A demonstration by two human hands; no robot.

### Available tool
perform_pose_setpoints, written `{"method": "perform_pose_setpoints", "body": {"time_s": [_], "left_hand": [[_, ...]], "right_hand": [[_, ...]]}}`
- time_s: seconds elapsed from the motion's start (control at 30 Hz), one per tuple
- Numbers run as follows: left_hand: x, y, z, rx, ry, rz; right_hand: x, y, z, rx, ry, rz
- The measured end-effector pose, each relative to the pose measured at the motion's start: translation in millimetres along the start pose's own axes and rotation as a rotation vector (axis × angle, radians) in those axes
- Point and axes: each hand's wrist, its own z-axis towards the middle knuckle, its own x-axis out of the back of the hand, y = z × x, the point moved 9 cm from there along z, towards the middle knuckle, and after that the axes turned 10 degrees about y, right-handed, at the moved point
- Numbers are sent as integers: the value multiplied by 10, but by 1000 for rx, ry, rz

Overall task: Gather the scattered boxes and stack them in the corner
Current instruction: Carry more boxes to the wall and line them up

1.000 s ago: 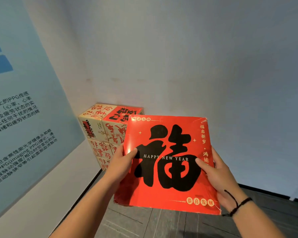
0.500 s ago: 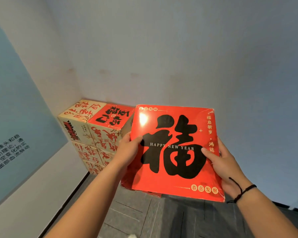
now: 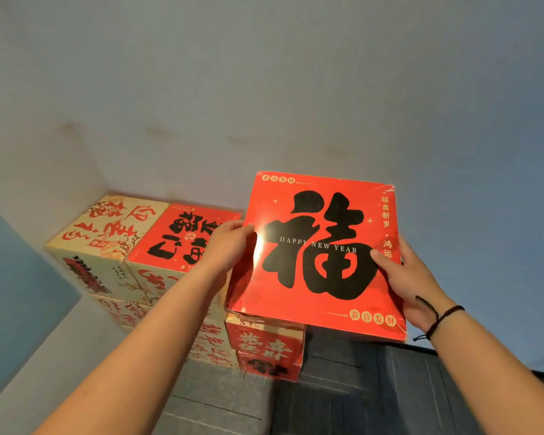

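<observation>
Fingers (image 3: 378, 258) gripping red box (image 3: 319, 255), stacked boxes (image 3: 145, 246) beside

Stacked boxes (image 3: 258, 343) partly behind held box (image 3: 321, 252)

Stacked boxes (image 3: 132, 246) fill the corner left of the left hand's fingers (image 3: 233, 229); wall (image 3: 296, 89) blocks ahead; bare dark floor (image 3: 374, 387) below right fingers (image 3: 380, 257).

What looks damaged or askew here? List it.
The red box held by both hands is scuffed white at its top right corner, and its near left edge looks crumpled. It is tilted, not yet set on the stacked boxes. The wall shows faint stains.
</observation>
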Motion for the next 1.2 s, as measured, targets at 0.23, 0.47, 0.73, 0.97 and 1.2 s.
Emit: {"method": "perform_pose_setpoints", "body": {"time_s": [0.23,0.47,0.73,0.97,1.2], "left_hand": [[-155,-203,765,57,-31,68],[-256,-373,1360,85,-43,243],[-274,-752,2076,117,-21,436],[-323,-1097,2415,175,-133,479],[-354,-1538,2795,177,-169,445]], "right_hand": [[-423,249,679,-109,24,-41],[-848,658,1282,-251,-1,-48],[-1237,1029,1717,-340,-5,-64],[-1334,1189,1814,-307,103,-144],[-1500,1306,1854,-266,117,-220]]}}
